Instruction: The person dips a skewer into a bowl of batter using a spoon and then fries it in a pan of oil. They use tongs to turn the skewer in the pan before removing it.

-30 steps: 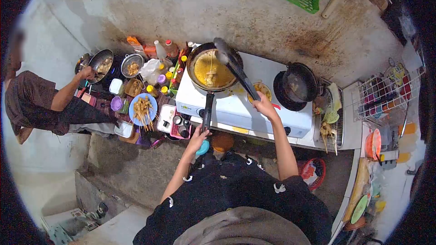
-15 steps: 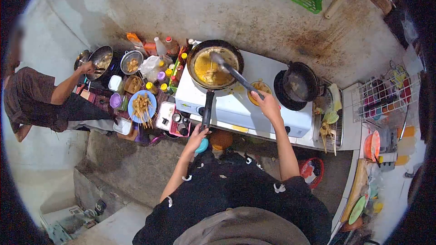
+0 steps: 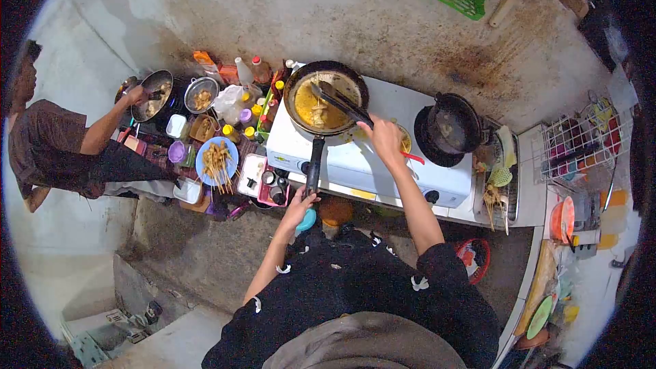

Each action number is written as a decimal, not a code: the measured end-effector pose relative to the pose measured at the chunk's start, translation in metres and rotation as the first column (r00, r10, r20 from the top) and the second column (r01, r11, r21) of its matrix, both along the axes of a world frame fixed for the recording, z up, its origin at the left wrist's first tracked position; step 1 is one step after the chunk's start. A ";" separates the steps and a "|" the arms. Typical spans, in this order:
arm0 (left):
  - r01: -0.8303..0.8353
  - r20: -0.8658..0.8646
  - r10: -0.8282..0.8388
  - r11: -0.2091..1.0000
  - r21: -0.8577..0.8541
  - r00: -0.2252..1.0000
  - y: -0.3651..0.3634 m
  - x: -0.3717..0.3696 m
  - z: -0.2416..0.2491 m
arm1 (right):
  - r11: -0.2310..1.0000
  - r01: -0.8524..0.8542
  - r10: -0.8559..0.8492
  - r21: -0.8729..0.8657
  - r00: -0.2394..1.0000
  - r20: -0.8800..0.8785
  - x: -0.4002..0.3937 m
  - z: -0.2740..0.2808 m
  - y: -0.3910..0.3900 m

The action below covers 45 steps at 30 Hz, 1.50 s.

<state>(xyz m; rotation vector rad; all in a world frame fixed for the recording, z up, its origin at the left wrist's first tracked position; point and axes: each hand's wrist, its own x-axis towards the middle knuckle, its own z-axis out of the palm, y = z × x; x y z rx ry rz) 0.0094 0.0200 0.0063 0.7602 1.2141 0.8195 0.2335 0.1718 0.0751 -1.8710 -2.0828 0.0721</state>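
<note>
My left hand (image 3: 299, 205) is wrapped round the black handle of a frying pan (image 3: 314, 171) on the left burner. Yellow, oily liquid fills the pan, with a pale skewered piece of food (image 3: 318, 113) in it. My right hand (image 3: 384, 138) grips black tongs (image 3: 344, 104), whose tips reach over the pan close above that food. A red end sticks out past my right wrist. Partly hidden behind this hand is a bowl of yellow liquid (image 3: 406, 140) on the stove top.
The white stove (image 3: 383, 96) carries a black wok (image 3: 452, 123) at right. Left of it stand bottles, a strainer (image 3: 201, 94) and a blue plate (image 3: 232, 157) of skewers. Another person (image 3: 61, 137) holds a pan at far left. A dish rack (image 3: 581, 140) stands at right.
My right hand has moved left and up, and the tongs now show two separate arms over the pan. The other person's pan has tilted. My left hand stays on the handle.
</note>
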 end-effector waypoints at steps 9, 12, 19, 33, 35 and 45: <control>-0.007 0.035 0.006 0.999 0.034 0.999 -0.001 -0.006 -0.029 | 0.998 0.054 -0.059 -0.034 0.983 -0.172 0.023 0.023 -0.017; -0.021 0.050 0.020 1.000 0.020 0.999 -0.004 -0.007 -0.022 | 0.980 0.118 -0.138 -0.159 0.983 -0.124 0.040 0.035 -0.030; -0.036 -0.031 0.037 0.999 0.031 0.999 0.000 -0.006 -0.019 | 0.934 0.069 -0.184 -0.350 0.933 -0.309 0.049 0.042 -0.042; -0.041 0.002 0.041 0.998 0.050 0.999 -0.004 -0.007 -0.013 | 0.924 0.063 -0.223 -0.376 0.889 -0.400 0.042 0.029 -0.046; -0.020 -0.021 0.021 0.996 0.087 1.000 -0.005 -0.008 -0.012 | 0.946 0.121 -0.229 -0.300 0.905 -0.358 0.038 0.031 -0.049; 0.008 -0.025 -0.005 0.990 0.141 1.000 -0.006 -0.009 -0.018 | 0.894 0.121 -0.278 -0.431 0.905 -0.322 0.036 0.030 -0.052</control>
